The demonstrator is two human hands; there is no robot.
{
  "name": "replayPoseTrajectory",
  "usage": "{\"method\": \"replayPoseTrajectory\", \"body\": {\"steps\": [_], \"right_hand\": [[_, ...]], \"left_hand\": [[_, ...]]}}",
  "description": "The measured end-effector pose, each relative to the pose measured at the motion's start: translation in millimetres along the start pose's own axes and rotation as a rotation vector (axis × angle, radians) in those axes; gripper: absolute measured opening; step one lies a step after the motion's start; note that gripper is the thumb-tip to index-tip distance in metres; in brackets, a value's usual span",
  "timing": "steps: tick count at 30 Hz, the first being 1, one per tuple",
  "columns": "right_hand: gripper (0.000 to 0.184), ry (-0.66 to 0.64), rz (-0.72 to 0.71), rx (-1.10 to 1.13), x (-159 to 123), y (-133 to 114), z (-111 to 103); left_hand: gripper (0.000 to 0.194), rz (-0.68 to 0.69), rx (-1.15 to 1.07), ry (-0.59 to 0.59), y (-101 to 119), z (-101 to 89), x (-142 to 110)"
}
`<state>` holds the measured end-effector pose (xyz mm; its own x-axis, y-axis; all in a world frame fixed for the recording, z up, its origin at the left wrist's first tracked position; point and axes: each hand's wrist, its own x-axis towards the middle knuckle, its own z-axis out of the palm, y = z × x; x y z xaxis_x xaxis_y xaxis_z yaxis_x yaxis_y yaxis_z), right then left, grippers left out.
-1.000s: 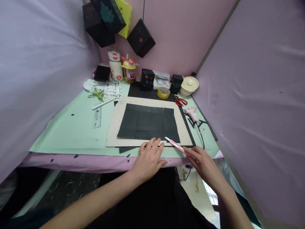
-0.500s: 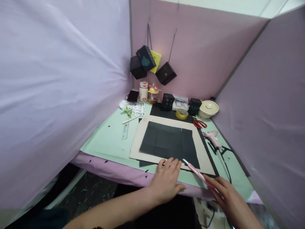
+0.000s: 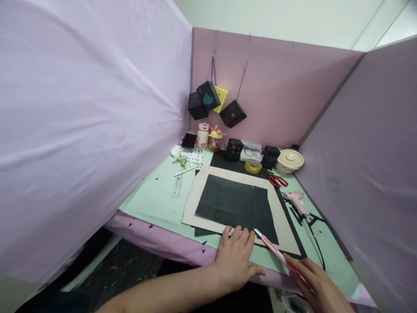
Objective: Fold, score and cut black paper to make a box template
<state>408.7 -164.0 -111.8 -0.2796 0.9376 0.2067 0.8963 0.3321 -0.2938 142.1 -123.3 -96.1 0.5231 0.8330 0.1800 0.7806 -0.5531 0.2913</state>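
Note:
A black sheet of paper [image 3: 237, 204] with a small slit near its far right corner lies on a beige board [image 3: 192, 204]. My left hand [image 3: 235, 256] rests flat at the near edge of the board, its fingertips reaching the black sheet's lower edge and its thumb spread to the right. In my right hand [image 3: 316, 280] is a pink craft knife [image 3: 276, 252], its pale blade pointing up and left. The blade tip is close to my left fingertips, over the near edge of the black sheet; whether it touches the paper I cannot tell.
Red-handled scissors [image 3: 278, 180], a yellow tape roll [image 3: 253, 166] and a pink glue gun [image 3: 297, 203] with its cord lie right and behind. A clear ruler [image 3: 176, 186] and several markers [image 3: 195, 157] lie left. A lidded bowl [image 3: 289, 161] stands back right; black boxes [image 3: 233, 114] hang behind.
The view has tilted upward, so the table sits slightly lower and to the right in the picture. Both hands and the craft knife keep nearly the same place at the board's near edge.

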Motion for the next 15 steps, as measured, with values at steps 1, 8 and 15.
{"method": "replayPoseTrajectory", "body": {"steps": [1,8,15], "right_hand": [[0.035,-0.003,0.008,0.004,0,-1,0],[0.035,0.017,0.042,-0.008,-1,-15,-4],[0.035,-0.003,0.023,0.002,1,-14,-6]], "left_hand": [[0.087,0.000,-0.003,0.008,0,0.7,0],[0.084,-0.002,-0.013,0.074,-2,11.2,2],[0.079,0.028,0.046,0.119,-5,14.9,4]]}}
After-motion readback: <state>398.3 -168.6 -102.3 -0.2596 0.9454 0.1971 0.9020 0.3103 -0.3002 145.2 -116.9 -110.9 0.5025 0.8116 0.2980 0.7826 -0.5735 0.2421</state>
